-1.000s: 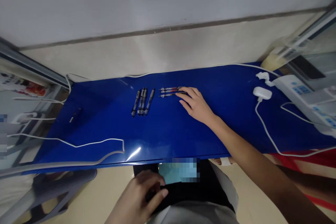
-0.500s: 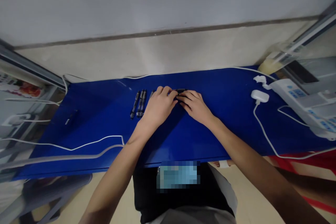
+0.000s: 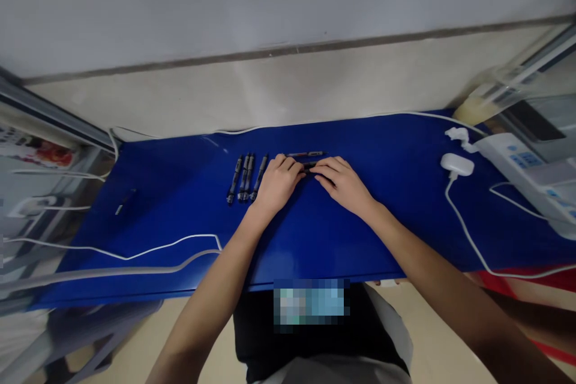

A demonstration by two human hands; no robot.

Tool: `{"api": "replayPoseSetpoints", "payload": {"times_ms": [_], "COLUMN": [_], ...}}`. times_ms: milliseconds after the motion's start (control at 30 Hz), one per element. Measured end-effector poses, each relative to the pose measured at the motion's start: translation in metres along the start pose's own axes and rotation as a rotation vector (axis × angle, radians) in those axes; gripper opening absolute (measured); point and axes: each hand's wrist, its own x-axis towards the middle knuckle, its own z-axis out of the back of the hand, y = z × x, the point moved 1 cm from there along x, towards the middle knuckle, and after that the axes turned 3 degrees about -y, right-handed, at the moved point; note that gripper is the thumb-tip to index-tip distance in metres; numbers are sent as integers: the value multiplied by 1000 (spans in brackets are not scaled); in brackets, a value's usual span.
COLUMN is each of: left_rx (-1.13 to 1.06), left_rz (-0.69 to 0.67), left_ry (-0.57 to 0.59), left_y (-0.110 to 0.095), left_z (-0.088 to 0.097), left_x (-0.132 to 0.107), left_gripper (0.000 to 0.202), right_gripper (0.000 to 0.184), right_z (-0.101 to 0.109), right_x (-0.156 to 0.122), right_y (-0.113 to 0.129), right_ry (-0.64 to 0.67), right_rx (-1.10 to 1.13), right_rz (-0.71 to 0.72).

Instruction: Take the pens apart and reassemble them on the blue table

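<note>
A dark pen [image 3: 308,167] lies level between my hands, low over the blue tabletop. My left hand [image 3: 281,181] has its curled fingers on the pen's left end, and my right hand [image 3: 342,185] pinches the right end; the fingers cover both ends. Just behind them another pen [image 3: 310,154] rests sideways on the table, its left part tucked behind my left hand. To the left of my left hand several black-and-grey pens lie side by side, pointing away from me, among them an outer pen [image 3: 234,180] and a pen [image 3: 260,177] close to my wrist.
The blue table [image 3: 180,192] meets the wall at the back. A small dark object [image 3: 125,201] lies at the left. White cables [image 3: 171,244] cross the front left. At the right are a white charger case [image 3: 457,164] with a cable and a white power strip [image 3: 526,174].
My hands have come slightly toward me, with the pen held between them. The pen lying behind them now shows more fully. The view has shifted slightly.
</note>
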Motion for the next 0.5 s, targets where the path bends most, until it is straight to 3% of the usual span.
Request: {"api": "replayPoseSetpoints", "payload": {"times_ms": [233, 500], "left_rx": [45, 82], "left_rz": [-73, -142], "left_ry": [-88, -36], "left_y": [-8, -13], "left_z": [1, 5], "left_x": [-2, -3], "left_gripper": [26, 29], "right_gripper": [32, 35], "right_z": [9, 18], "right_x": [3, -1], "right_y": [4, 1], "right_ry": [10, 145], "right_rx": [-172, -81], "right_rz": [-49, 35]}}
